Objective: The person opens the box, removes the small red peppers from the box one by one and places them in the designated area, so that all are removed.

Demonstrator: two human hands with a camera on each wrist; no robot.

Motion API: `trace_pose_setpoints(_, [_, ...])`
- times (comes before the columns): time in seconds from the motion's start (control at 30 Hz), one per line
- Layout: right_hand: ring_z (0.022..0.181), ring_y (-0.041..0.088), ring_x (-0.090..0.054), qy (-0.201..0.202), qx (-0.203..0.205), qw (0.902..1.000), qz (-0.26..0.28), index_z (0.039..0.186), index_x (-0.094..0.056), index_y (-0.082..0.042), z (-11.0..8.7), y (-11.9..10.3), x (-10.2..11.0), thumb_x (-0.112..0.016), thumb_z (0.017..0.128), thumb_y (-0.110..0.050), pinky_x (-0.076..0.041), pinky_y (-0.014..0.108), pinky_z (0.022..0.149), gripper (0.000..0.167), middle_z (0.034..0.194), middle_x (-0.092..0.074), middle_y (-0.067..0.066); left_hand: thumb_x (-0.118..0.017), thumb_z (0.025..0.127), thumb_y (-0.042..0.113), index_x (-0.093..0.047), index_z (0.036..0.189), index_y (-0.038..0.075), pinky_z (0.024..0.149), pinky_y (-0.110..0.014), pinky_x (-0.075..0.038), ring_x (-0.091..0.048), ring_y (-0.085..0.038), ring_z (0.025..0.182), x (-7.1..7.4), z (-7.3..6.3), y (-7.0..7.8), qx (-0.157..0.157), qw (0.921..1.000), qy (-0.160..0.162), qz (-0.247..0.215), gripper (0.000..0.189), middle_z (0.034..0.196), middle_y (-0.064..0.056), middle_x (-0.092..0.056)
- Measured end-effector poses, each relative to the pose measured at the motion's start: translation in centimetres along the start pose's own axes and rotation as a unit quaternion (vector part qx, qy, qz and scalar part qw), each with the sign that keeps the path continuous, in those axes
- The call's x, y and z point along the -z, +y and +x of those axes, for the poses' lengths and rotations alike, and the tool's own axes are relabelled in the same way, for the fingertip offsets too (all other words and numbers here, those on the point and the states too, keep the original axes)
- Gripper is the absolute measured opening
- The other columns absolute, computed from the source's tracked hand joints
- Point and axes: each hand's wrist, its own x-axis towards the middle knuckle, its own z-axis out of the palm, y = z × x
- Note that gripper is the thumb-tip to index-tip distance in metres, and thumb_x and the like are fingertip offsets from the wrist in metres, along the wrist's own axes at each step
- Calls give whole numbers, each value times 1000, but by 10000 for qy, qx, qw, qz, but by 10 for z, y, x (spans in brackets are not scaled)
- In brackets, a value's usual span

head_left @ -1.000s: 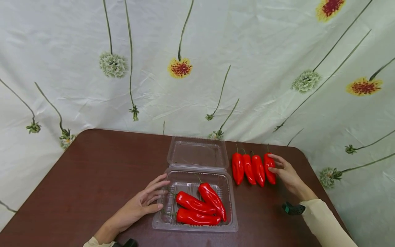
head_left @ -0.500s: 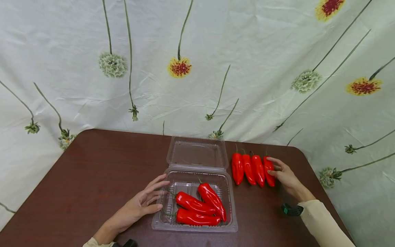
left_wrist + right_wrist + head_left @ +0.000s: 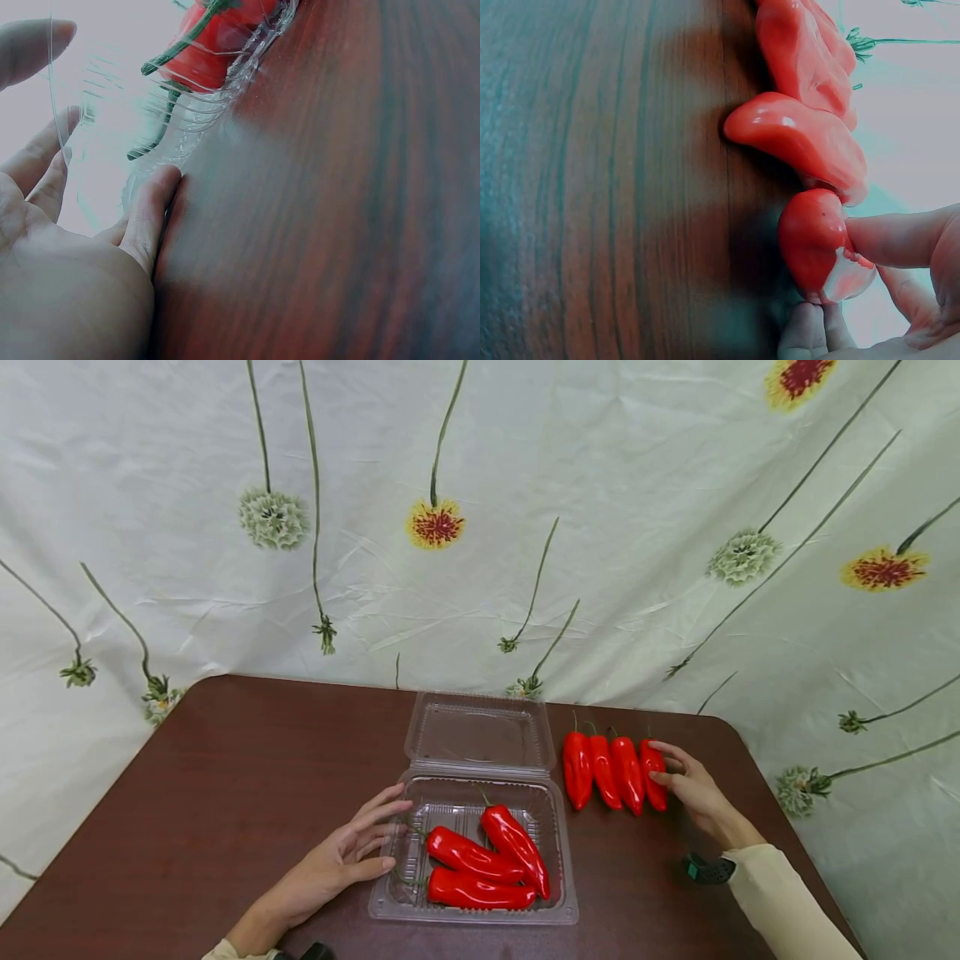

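Note:
A clear hinged plastic box [image 3: 474, 917] stands in the middle of the table with three red peppers inside, including a slanting red pepper [image 3: 517, 847]. My left hand [image 3: 348, 843] rests at the box's left wall, fingers fairly straight and spread; the left wrist view has its fingers touching the clear side. To the right of the box, several red peppers lie side by side, stems away from me. At the row's right end, my right hand [image 3: 697, 789] holds the last red pepper [image 3: 652, 772] between thumb and fingers. In the right wrist view that pepper [image 3: 810, 232] sits beside its neighbour.
The box's lid [image 3: 480, 731] lies folded back towards the far edge. A dark brown table [image 3: 247, 777] extends to the left. Behind it hangs a white cloth [image 3: 600, 485] printed with flowers. A dark band [image 3: 708, 868] is on the right wrist.
The pepper in my right hand has shifted slightly towards me and left, and the hand moved with it. My left hand, the box and the other peppers look the same.

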Motion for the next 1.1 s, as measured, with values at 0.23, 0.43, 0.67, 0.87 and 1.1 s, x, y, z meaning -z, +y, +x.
trace_pose_setpoints(0.23, [128,37,-46,-22,38,10000,10,157,-29,-9,-1,-1,2,-55,100,-7,-46,25,87,63,151,-34,29,-56,99,-1,-28,157,3,107,-14,-37,-41,-8,138,0,1,1,-22,10000,8,55,65,169,-8,-1])
trace_pose_setpoints(0.43, [117,28,-53,9,92,9999,57,158,-28,-10,0,1,4,-55,100,-9,-48,23,85,64,151,-33,29,-55,99,-2,-27,157,2,107,-14,-36,-41,-8,138,0,1,1,-116,9999,-37,-14,64,169,-8,0])
trace_pose_setpoints(0.67, [114,21,-50,12,101,9998,147,157,-28,-8,-3,3,5,-55,100,-7,-47,23,83,64,151,-32,28,-55,99,-2,-27,157,2,107,-14,-36,-41,-9,138,0,-1,2,-101,9999,-25,-31,64,169,-7,-1])
trace_pose_setpoints(0.87, [126,34,-44,-9,34,9998,195,157,-27,-9,-5,2,4,-54,100,-8,-46,24,85,63,153,-30,28,-55,100,-1,-27,157,3,106,-16,-38,-42,-9,137,0,-1,2,-39,10000,-35,-10,64,169,-5,-1])
trace_pose_setpoints(1.1, [123,32,-47,-24,23,9999,125,157,-28,-8,-5,0,3,-55,100,-8,-47,24,86,62,152,-31,28,-55,99,0,-28,157,4,106,-15,-38,-42,-9,137,0,0,1,1,10000,10,-3,64,169,-5,-2])
